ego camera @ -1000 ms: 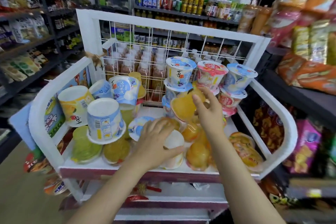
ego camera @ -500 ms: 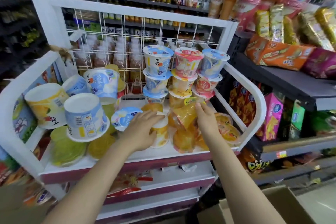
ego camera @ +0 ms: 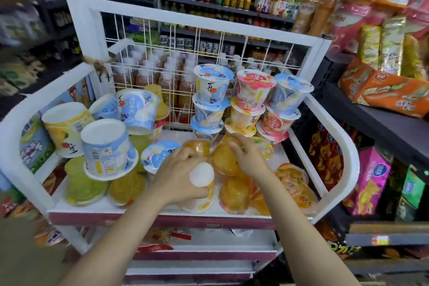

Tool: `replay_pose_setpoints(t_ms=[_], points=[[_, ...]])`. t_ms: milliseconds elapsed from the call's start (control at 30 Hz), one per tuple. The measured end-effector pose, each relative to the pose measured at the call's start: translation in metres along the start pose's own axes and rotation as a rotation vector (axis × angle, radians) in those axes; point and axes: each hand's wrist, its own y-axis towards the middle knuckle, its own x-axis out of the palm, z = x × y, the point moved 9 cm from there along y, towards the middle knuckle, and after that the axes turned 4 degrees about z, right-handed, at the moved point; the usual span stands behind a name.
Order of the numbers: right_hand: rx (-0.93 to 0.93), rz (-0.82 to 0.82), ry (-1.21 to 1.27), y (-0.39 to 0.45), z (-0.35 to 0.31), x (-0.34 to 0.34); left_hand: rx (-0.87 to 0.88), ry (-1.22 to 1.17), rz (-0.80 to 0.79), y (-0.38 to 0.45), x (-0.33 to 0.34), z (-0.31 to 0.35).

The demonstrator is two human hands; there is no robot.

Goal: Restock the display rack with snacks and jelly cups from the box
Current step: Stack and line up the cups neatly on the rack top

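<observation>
Right hand (ego camera: 248, 158) has lowered the orange cup (ego camera: 222, 160) onto the rack (ego camera: 343, 146) and rests on it, left hand (ego camera: 181, 176) still gripping the white-bottomed cup (ego camera: 201, 174) just beside; placement nearly done.

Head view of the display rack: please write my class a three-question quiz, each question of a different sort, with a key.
1. True or false: the left hand grips an overturned cup with a white base.
2. Multiple choice: the right hand rests on (A) a blue-lidded cup, (B) clear orange jelly cups, (C) a bottle.
3. Fill in: the upright stacked cups stand against the rack's wire ____.

Key: 1 true; 2 B; 3 grid.
</observation>
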Motion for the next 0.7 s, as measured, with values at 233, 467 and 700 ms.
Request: replay_pose_setpoints(t_ms=[233, 467, 700], points=[[-0.154, -0.118, 0.008, -0.003, -0.020, 0.012, -0.072, -0.067, 0.035, -0.001, 0.000, -0.004], [-0.213, -0.201, 0.009, -0.004, -0.018, 0.019, -0.088, 0.052, 0.048, 0.001, 0.002, -0.004], [-0.195, -0.175, 0.011, -0.006, -0.019, 0.011, -0.075, 0.052, 0.044, 0.001, 0.002, -0.006]])
